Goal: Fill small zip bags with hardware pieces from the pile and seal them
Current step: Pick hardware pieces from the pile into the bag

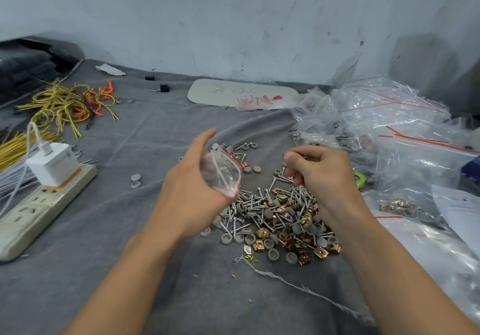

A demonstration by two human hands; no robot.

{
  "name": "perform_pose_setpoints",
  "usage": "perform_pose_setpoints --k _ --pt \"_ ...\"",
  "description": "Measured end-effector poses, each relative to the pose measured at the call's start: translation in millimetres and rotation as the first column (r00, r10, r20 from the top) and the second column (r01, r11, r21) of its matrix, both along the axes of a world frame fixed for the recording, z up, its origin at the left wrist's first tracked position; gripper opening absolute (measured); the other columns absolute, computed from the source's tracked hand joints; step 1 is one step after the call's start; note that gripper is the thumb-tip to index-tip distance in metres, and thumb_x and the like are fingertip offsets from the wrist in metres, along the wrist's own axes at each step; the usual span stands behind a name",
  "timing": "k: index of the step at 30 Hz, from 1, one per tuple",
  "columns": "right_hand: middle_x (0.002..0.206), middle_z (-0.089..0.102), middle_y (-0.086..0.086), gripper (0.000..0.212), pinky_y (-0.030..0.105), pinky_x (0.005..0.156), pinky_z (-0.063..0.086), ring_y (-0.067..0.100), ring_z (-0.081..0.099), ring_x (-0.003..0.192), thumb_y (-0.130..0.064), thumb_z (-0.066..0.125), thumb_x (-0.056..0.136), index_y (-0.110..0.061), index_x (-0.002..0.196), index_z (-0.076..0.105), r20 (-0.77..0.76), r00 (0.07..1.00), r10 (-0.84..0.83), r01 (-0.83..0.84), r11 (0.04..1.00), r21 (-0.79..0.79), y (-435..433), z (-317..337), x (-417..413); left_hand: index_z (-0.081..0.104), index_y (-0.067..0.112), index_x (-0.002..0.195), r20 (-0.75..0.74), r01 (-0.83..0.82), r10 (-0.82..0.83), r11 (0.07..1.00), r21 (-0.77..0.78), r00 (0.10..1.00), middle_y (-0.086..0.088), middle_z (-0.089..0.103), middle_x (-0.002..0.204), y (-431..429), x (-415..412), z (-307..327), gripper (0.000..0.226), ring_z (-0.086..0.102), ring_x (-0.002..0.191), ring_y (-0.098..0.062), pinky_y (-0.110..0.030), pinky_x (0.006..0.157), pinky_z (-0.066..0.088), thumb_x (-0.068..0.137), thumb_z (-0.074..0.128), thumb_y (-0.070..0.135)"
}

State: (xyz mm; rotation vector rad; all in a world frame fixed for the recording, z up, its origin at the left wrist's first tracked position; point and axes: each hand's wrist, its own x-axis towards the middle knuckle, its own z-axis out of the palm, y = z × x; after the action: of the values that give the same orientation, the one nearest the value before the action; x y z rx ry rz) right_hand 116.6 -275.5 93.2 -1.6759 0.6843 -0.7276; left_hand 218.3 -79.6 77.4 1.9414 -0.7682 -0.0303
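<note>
The left hand is raised above the cloth-covered counter, at 9 o'clock of the hardware pile. It holds a small clear zip bag in its palm, with the thumb up at the bag's 11 o'clock edge and the other fingers curled behind the plastic. The bag's red-striped mouth points toward 1 o'clock, and what is inside is too blurred to tell. The right hand hovers over the pile's 12 o'clock edge, at 3 o'clock of the bag and apart from it. Its fingers are curled narrow, with the thumb pressed to the forefinger. A few screws stick out beneath them toward 9 o'clock, seemingly pinched. The pile mixes silver screws, grey round caps and brass-coloured clips, and it lies between the two forearms, just below both hands. Loose caps lie at 9 o'clock of the left hand. Farther out at 9 o'clock a white charger sits plugged into a power strip, with yellow and orange wires at 10 o'clock. A white oval board lies at 12 o'clock near the wall, and a heap of clear bags spreads from 2 to 4 o'clock.
</note>
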Motion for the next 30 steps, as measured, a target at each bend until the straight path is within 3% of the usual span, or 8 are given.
perform_pose_setpoints --k 4,9,15,19,21,23,26,30 --pt "0.073 0.077 -0.001 0.016 0.03 0.06 0.049 0.011 0.061 0.056 -0.015 0.071 0.092 -0.023 0.081 0.079 -0.049 0.999 -0.02 0.018 0.999 -0.044 -1 -5 -3 0.038 0.052 0.145 -0.119 -0.043 0.001 0.938 -0.344 0.993 0.012 0.07 0.108 13 1 15 0.095 0.068 0.097 0.001 -0.023 0.083 0.055 0.067 0.08 0.019" --pt "0.078 0.078 0.004 0.02 0.025 0.059 0.048 0.012 0.065 0.058 -0.004 0.062 0.095 -0.021 0.094 0.074 -0.015 1.0 -0.02 0.021 0.998 0.061 -2 -3 1 0.054 0.013 0.139 -0.299 -0.069 -0.277 0.619 -0.783 0.913 0.002 0.071 0.105 17 -1 39 0.067 0.066 0.101 -0.015 -0.026 0.091 0.055 0.073 0.061 0.009" --pt "0.075 0.078 0.002 0.004 0.022 0.052 0.049 0.015 0.073 0.061 -0.015 0.077 0.091 -0.016 0.087 0.075 0.037 0.998 0.044 -0.046 0.997 0.057 7 -3 5 0.077 -0.003 0.103 -0.608 -0.314 -0.555 0.537 -0.783 0.568 -0.017 0.074 0.108 24 5 38 0.054 0.073 0.1 -0.027 -0.046 0.107 0.048 0.075 0.061 0.041" --pt "0.07 0.076 0.006 0.013 0.018 0.052 0.048 0.013 0.063 0.052 -0.014 0.082 0.086 -0.017 0.075 0.076 0.083 0.994 0.073 -0.075 0.997 0.022 14 -1 7 0.068 -0.004 0.118 -0.62 -0.335 -0.492 0.549 -0.766 0.611 -0.016 0.074 0.115 23 1 43 0.072 0.073 0.104 -0.024 -0.046 0.108 0.046 0.08 0.057 0.056" --pt "0.071 0.076 0.005 0.013 0.02 0.055 0.05 0.012 0.063 0.054 -0.014 0.082 0.085 -0.023 0.076 0.078 0.104 0.989 0.104 -0.104 0.995 -0.011 20 3 9 0.063 0.005 0.13 -0.539 -0.284 -0.355 0.565 -0.775 0.764 -0.001 0.074 0.112 19 -8 45 0.066 0.07 0.106 -0.013 -0.039 0.108 0.046 0.085 0.057 0.053" --pt "0.073 0.077 0.003 0.022 0.017 0.056 0.05 0.013 0.067 0.056 -0.011 0.08 0.086 -0.032 0.079 0.078 0.139 0.979 0.146 -0.143 0.989 -0.035 28 6 11 0.047 0.025 0.147 -0.243 -0.185 0.02 0.714 -0.676 0.97 0.022 0.068 0.105 16 -12 40 0.066 0.065 0.105 0.0 -0.022 0.099 0.049 0.087 0.067 0.043" --pt "0.075 0.077 0.002 0.023 0.016 0.055 0.049 0.016 0.069 0.06 -0.008 0.075 0.087 -0.03 0.081 0.079 0.197 0.958 0.207 -0.199 0.978 -0.058 38 13 13 0.026 0.038 0.155 0.283 -0.267 0.354 0.915 -0.303 0.892 0.017 0.06 0.118 9 -10 25 0.096 0.057 0.109 -0.007 -0.023 0.096 0.044 0.076 0.08 0.043" --pt "0.061 0.071 -0.003 0.016 0.017 0.05 0.047 0.006 0.059 0.05 -0.01 0.079 0.082 -0.025 0.078 0.081 0.261 0.932 0.252 -0.23 0.967 -0.112 47 18 13 0.021 0.027 0.158 0.477 -0.318 0.228 0.941 0.115 0.849 0.004 0.056 0.127 -8 -11 6 0.107 0.044 0.106 -0.015 -0.03 0.09 0.036 0.07 0.082 0.038"
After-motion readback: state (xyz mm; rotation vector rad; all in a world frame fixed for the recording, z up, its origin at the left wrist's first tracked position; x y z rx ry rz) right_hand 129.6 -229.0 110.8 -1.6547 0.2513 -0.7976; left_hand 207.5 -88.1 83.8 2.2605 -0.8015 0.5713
